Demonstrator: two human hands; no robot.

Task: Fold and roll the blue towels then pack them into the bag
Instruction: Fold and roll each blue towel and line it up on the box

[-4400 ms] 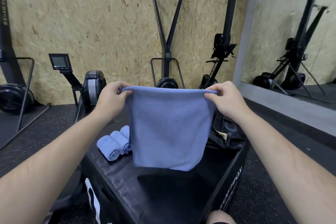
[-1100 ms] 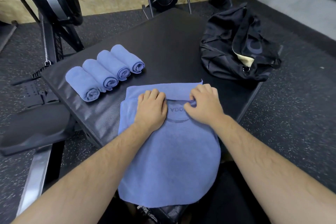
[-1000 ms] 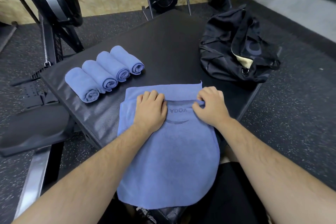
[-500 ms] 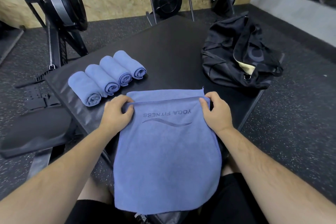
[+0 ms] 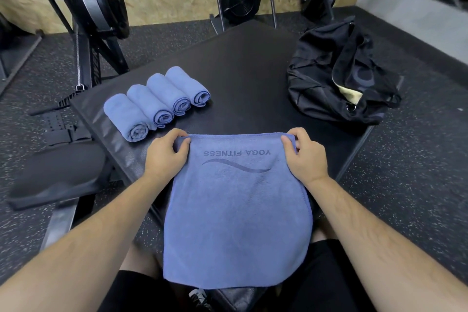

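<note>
Two hands pinching blue towel corners, four rolled towels beside

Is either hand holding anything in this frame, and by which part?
Both hold the flat blue towel: the left hand grips its far left corner, the right hand its far right corner.

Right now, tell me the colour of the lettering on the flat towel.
Dark navy-grey, reading YOGA FITNESS on the flat towel, seen upside down in the head view.

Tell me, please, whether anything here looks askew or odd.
Nothing stands out: four rolled towels lie side by side, the bag sits open, and the left hand and right hand grip the far corners of the flat towel.
</note>
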